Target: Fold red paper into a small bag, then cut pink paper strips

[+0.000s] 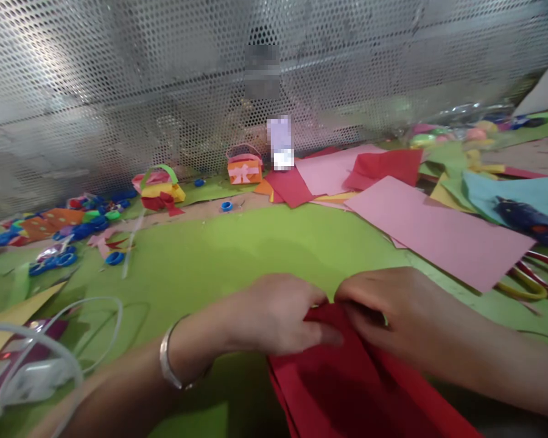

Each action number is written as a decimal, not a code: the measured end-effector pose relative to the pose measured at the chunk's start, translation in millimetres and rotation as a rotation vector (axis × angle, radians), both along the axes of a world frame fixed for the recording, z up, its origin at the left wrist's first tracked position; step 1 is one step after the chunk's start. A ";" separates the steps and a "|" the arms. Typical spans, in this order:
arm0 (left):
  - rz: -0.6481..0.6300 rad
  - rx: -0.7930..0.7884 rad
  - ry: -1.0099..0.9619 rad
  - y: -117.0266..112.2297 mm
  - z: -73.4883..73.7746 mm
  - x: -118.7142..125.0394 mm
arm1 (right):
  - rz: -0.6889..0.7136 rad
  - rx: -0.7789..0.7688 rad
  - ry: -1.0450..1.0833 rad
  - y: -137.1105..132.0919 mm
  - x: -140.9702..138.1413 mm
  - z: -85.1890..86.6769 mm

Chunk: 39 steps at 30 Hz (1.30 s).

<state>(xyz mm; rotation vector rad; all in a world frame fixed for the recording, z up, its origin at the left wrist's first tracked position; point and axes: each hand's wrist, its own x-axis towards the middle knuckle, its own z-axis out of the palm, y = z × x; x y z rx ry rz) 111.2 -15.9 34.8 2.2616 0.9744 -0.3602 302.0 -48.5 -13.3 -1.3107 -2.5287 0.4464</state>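
A folded sheet of red paper (333, 389) is held up over the green table at the bottom centre, with several layers showing along its left side. My left hand (278, 316), with a silver bangle at its wrist, pinches the upper left edge, thumb lying over the front. At the upper right edge my right hand (388, 304) has thumb and fingers closed on the same paper. The two hands are close together but apart at the fingertips. The paper's lower end runs out of the picture.
Pink paper (438, 231) and other coloured sheets lie at the right. A small orange paper basket (245, 170) and a yellow one (162, 190) stand by the perforated metal panel (187, 79). Blue-handled scissors (55, 261) lie left, above a white cable (114, 328) looping near my left arm.
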 end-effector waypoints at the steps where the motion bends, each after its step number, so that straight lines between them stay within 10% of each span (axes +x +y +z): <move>1: 0.012 -0.012 -0.008 -0.1 -1.4 1.0 | 0.005 0.005 0.007 0.2 -0.4 0.5; 15: -0.023 0.260 0.135 -8.4 -10.8 16.3 | 0.107 0.062 -0.029 -6.5 -2.0 2.7; 39: 0.035 0.282 0.089 -12.2 -3.4 6.7 | 0.068 0.188 -0.363 -5.2 -14.2 16.9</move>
